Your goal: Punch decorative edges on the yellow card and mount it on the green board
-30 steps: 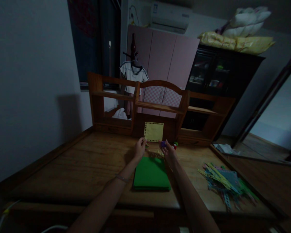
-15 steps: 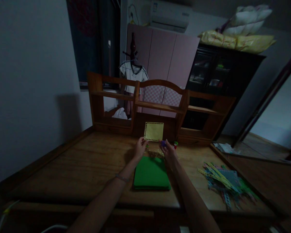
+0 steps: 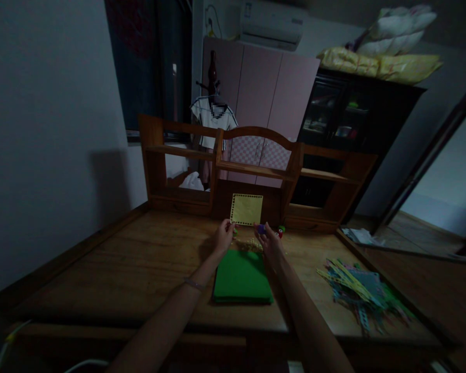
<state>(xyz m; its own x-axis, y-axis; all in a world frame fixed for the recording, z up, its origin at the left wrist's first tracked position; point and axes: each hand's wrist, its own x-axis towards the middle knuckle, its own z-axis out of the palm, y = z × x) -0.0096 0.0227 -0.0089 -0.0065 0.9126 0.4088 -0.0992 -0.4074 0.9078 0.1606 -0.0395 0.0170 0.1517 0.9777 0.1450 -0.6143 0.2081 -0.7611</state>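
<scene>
A yellow sheet [image 3: 246, 209] with a row of small holes along its left, top and bottom edges is held up over the desk. The fingers of my left hand [image 3: 223, 239] pinch its lower left corner. Near its lower right corner, my right hand [image 3: 272, 243] is closed around a small purple craft punch [image 3: 261, 229]. Below both hands lies a stack of green sheets [image 3: 243, 277]. Behind the stack, tiny yellow scraps [image 3: 252, 245] are scattered on the wood. A small red and green object [image 3: 280, 231] shows just past my right hand.
A heap of punched strips and sheets [image 3: 367, 290] in yellow, blue and green lies at the right of the wooden desk [image 3: 140, 264]. A low wooden shelf [image 3: 256, 169] runs along the back edge. A wall [image 3: 58, 155] stands on the left.
The yellow sheet sits very slightly higher and tilts a little differently. Both hands keep nearly the same place and the same hold.
</scene>
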